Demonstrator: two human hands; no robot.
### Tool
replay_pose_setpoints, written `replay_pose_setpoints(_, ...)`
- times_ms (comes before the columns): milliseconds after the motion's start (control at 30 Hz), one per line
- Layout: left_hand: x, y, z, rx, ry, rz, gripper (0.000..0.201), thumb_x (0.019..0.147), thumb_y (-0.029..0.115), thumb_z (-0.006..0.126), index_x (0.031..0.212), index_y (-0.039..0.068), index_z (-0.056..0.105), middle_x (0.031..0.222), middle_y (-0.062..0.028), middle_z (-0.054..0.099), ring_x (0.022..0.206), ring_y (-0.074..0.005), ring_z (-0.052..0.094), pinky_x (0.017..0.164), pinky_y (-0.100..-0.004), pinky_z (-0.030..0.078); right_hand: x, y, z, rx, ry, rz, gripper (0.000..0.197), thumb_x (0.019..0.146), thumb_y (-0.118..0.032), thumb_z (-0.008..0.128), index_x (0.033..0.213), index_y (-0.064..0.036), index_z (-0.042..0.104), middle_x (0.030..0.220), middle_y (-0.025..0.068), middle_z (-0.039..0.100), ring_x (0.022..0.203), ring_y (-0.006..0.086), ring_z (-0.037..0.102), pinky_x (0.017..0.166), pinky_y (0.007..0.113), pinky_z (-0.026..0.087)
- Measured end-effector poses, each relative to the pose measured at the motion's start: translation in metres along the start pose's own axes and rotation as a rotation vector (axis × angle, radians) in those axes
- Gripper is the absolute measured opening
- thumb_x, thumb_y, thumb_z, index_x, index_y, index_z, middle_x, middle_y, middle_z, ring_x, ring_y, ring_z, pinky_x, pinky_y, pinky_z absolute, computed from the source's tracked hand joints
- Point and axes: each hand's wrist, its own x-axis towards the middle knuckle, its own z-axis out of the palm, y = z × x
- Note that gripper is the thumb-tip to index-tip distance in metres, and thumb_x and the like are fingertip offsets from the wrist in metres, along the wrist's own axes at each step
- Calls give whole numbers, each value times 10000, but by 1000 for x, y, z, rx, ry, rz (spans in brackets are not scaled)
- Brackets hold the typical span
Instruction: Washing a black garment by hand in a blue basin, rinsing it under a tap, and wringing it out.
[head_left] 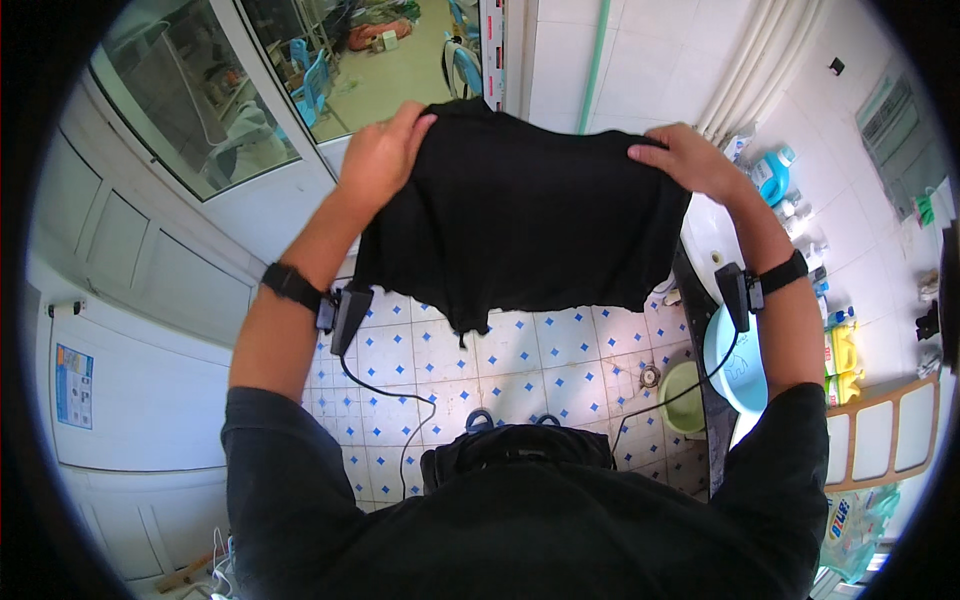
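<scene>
A black garment (545, 215) hangs stretched wide between my two raised hands; its exact kind is hard to make out. My left hand (383, 155) pinches its upper left corner, thumb lying along the cloth. At the upper right corner, my right hand (690, 160) is closed on the fabric in the same way. The top edge sags slightly between the two grips. Below, the lower edge is uneven, with a short twisted piece dangling left of the middle. Both arms reach forward, and a strapped black device with a cable sits on each forearm.
On the right, a white sink (708, 240) and a light blue basin (735, 365) line a dark counter. A pale green bucket (683, 398) stands on the tiled floor (540, 370). Detergent bottles (842, 350) line the right wall. A glazed door (215, 100) is ahead left.
</scene>
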Motion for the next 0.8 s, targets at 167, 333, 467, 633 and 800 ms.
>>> replay_pose_setpoints(167, 35, -40, -20, 247, -14, 149, 205, 913, 276, 602, 965, 84, 549, 592, -184, 580, 572, -395, 595, 471, -449, 461, 31, -6, -20, 141, 162, -104, 434, 894, -384, 623, 993, 39, 632, 838, 95, 644, 781, 166, 591, 783, 296, 469)
replay_pose_setpoints(333, 62, -63, -49, 285, 55, 362, 308, 882, 362, 633, 890, 84, 501, 528, -147, 534, 521, -370, 576, 439, -414, 443, 35, -34, -43, 247, 161, -182, 370, 912, -318, 616, 1039, 30, 623, 911, 88, 652, 823, 163, 615, 804, 258, 478)
replay_pose_setpoints(467, 73, -74, -62, 149, 6, 310, 356, 895, 391, 601, 892, 38, 554, 630, -152, 583, 632, -380, 607, 538, -424, 487, 34, -46, -59, 182, 151, -179, 305, 933, -302, 592, 1072, -34, 632, 952, 62, 656, 838, 172, 643, 818, 266, 517)
replay_pose_setpoints(633, 80, -95, -47, -103, -177, 221, 399, 917, 395, 573, 866, -1, 568, 682, -170, 573, 680, -376, 591, 637, -430, 467, 52, -49, -52, 348, 172, -49, 334, 926, -307, 603, 1062, -6, 652, 954, 81, 681, 848, 193, 669, 824, 270, 523)
replay_pose_setpoints(800, 98, -130, -15, -204, -284, 65, 487, 914, 441, 565, 769, -24, 563, 607, -185, 521, 592, -350, 550, 591, -400, 441, 99, -50, -46, 472, 249, 177, 379, 872, -318, 675, 1023, 30, 661, 950, 114, 696, 814, 184, 680, 804, 269, 532)
